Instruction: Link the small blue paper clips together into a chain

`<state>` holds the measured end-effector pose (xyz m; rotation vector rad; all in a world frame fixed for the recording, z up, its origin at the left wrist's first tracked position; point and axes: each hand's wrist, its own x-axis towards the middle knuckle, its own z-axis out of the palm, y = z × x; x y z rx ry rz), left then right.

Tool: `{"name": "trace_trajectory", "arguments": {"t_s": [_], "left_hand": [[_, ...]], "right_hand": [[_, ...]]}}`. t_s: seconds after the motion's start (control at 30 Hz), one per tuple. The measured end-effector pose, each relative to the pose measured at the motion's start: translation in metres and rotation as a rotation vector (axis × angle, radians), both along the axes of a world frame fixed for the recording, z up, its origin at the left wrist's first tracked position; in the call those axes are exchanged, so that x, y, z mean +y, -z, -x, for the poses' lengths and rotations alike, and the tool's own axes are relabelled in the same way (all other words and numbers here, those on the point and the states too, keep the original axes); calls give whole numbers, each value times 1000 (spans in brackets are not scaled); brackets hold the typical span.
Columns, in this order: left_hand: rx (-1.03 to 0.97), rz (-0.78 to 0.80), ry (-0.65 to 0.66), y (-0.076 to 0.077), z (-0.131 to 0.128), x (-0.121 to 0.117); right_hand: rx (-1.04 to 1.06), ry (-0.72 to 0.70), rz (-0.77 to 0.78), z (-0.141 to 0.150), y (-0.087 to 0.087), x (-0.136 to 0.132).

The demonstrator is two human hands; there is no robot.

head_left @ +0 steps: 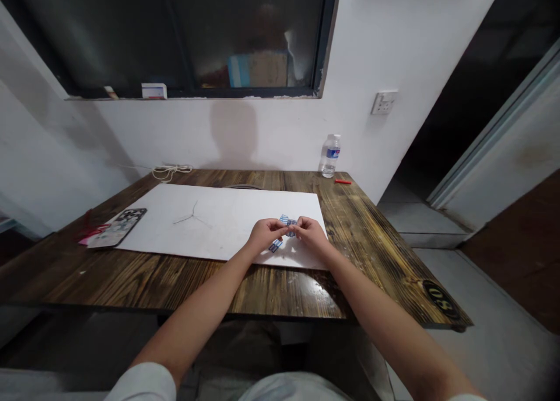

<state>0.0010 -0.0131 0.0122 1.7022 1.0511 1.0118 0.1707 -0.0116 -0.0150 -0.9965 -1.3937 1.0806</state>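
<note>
On the bench [175, 278], the three-pronged dark wire [192, 215] lies on the white board [227, 214], left of the left hand [265, 235], whose fingertips pinch a small blue-edged piece [285, 219] above the board's near right part. The right hand [311, 235] pinches that piece's other side, the hands almost meeting; this looks like close two-handed handling, and any next move calls for a light, steady grip from both.
</note>
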Motion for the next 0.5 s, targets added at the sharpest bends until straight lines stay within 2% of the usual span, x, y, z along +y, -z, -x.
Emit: {"name": "trace_trajectory", "arguments": {"t_s": [0.17,0.3,0.4,0.5], "left_hand": [[-15,6,-30,2,-1,0],[-120,-9,-146,6,0,6],[-188,-20,-264,7,3,11],[-233,-12,-331,6,6,14]], "right_hand": [[27,-42,12,-1,2,1],[3,-51,-30,-2,3,2],[-212,-52,-154,-2,1,-2],[-550,-136,-360,1,-1,-10]]}}
